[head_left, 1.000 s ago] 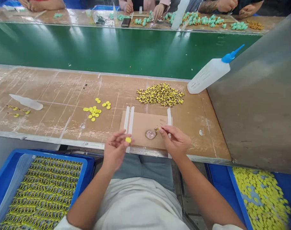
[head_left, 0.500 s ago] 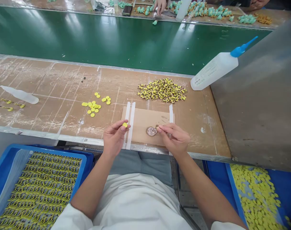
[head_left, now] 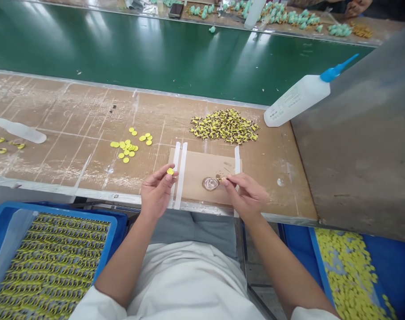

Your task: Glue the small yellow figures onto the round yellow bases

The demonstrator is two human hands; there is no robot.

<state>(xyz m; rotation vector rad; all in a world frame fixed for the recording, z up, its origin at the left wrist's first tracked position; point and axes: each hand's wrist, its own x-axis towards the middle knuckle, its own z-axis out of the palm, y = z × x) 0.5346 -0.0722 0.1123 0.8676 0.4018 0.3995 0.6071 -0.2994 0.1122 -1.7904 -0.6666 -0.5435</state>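
Between the thumb and fingers of my left hand (head_left: pixel 156 191) is a yellow disc (head_left: pixel 170 171), held above the left edge of a cardboard piece (head_left: pixel 194 178). My right hand (head_left: pixel 247 193) pinches a small yellow and dark piece (head_left: pixel 221 178), its tip just right of a round glue-like blob (head_left: pixel 210 183) on the cardboard. Loose yellow discs (head_left: pixel 126 146) lie on the table to the left. A heap of small yellow and dark pieces (head_left: pixel 225 126) sits behind the cardboard.
A white bottle with a blue nozzle (head_left: pixel 297 100) leans against a metal panel (head_left: pixel 355 146) at right. Blue trays hold yellow parts at lower left (head_left: pixel 113 240) and lower right (head_left: pixel 317 253). Beyond the green belt (head_left: pixel 122 53), a person's hand (head_left: pixel 357 8) shows near turquoise pieces (head_left: pixel 277 13).
My right hand has drawn slightly right, away from the round blob. My left hand still holds the yellow disc. The other person's hand near the top middle has left the view.
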